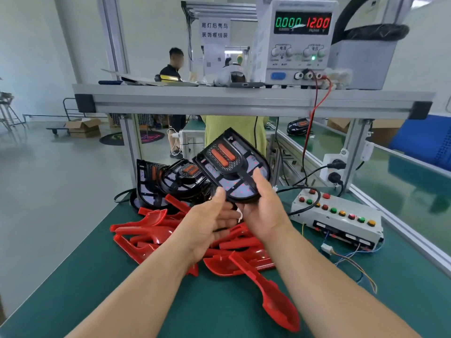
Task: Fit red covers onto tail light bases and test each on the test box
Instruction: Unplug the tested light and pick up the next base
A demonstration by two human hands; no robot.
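Tail light base (231, 164) in right hand (262, 208)

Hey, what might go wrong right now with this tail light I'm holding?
The base is held in the air over the red covers; if the right hand slips, it drops onto them. Its white plug dangles beside the left hand and may snag. One cover beside your right forearm could get knocked.

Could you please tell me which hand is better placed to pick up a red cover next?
Probably left. The left hand is open just above the red covers, while the right hand grips the tail light base.
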